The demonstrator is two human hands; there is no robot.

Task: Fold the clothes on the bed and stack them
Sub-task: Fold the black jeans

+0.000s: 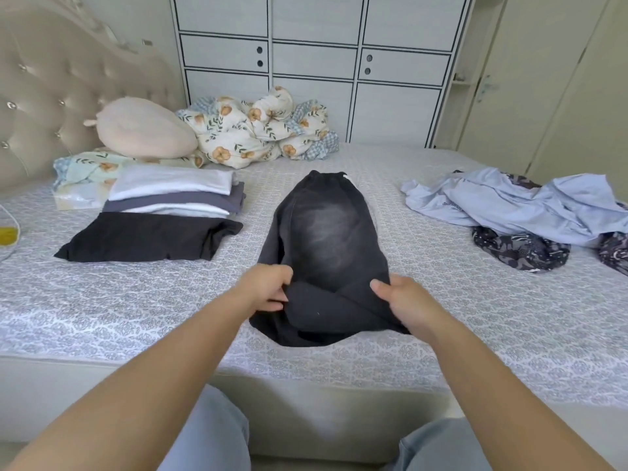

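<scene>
Dark faded jeans (326, 239) lie lengthwise on the bed (136, 300), their near end rolled up off the sheet. My left hand (268, 283) grips the left side of that raised fold. My right hand (401, 300) grips its right side, thumb on top. To the left sits a stack of folded clothes (170, 202), white and grey pieces on a folded black garment (146, 237). On the right lies an unfolded heap: a light blue shirt (509, 205) over dark patterned fabric (520, 249).
A floral duvet (258, 127) is bundled at the far side, beside a cream pillow (142, 127) and a padded headboard (51, 90). White cabinets (316, 62) stand behind the bed. A yellow item with a white cord (6, 232) lies at the left edge.
</scene>
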